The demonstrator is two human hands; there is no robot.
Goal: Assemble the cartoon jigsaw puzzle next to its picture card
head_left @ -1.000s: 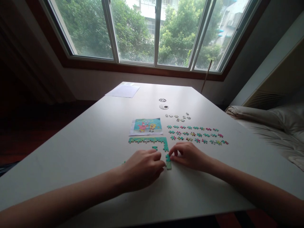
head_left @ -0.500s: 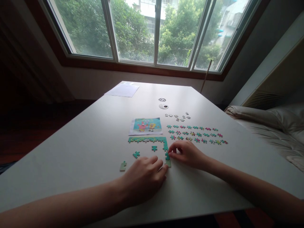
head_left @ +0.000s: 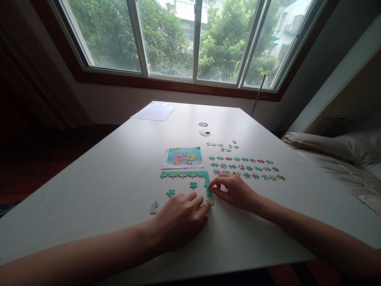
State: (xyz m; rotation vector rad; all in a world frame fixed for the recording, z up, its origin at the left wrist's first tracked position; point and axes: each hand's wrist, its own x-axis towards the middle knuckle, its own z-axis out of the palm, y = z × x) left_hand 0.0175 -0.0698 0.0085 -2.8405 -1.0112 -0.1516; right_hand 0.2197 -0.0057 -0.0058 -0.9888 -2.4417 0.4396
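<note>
A joined green puzzle border (head_left: 184, 174) lies on the white table (head_left: 104, 186), a top strip with a short column running down its right end. My right hand (head_left: 235, 191) rests beside that column, fingertips pinched against it. My left hand (head_left: 178, 220) lies just below, fingers curled, its fingertips touching the column's lower end. Three loose pieces sit left of the column: two green ones (head_left: 170, 193) (head_left: 193, 185) and a pale one (head_left: 154, 207). A cartoon reference picture (head_left: 182, 157) lies above the border.
Rows of several loose coloured pieces (head_left: 247, 169) lie to the right, with several pale pieces (head_left: 223, 146) beyond. A paper sheet (head_left: 153, 113) and two round cable caps (head_left: 204, 133) sit further back. A bed with pillows (head_left: 342, 155) stands right of the table; windows are ahead.
My left hand has drawn back toward me, uncovering the loose pieces on the left. The short column has shifted up against the top strip's right end, my right hand following it.
</note>
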